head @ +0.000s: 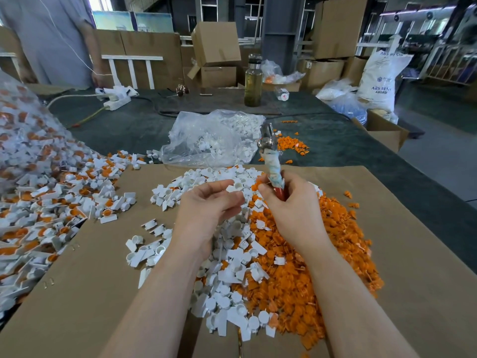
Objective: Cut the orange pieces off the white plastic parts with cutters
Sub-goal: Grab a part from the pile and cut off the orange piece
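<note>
The right hand curls round the cutters by their cloth-wrapped, red-tipped handles, the metal head pointing up and away from the body. Held upright like this, the blades stay off the piles while no part is between them; whether the blades are parted or closed I cannot tell.

The left hand hovers palm-up just beside the right, its fingers loosely curled. Its grip looks pinched on something small and pale, perhaps a white part, but blur hides it, so I cannot say whether it holds anything. Both hands sit over the middle of a cardboard sheet laid on the desk, probably there to catch offcuts and spare the dark cover.

Directly below the hands lie two heaps that meet: cut white parts on the left and orange pieces on the right, seemingly sorted by which hand drops them. Further left, a large spill of uncut parts, white with orange still attached, sits within the left hand's reach. Behind the sheet a clear bag holds more white parts, and a small scatter of orange scraps lies on the desk beyond it.

Judging by the uncut spill, much of the job remains. The next move likely needs a fresh part from the left pile.
</note>
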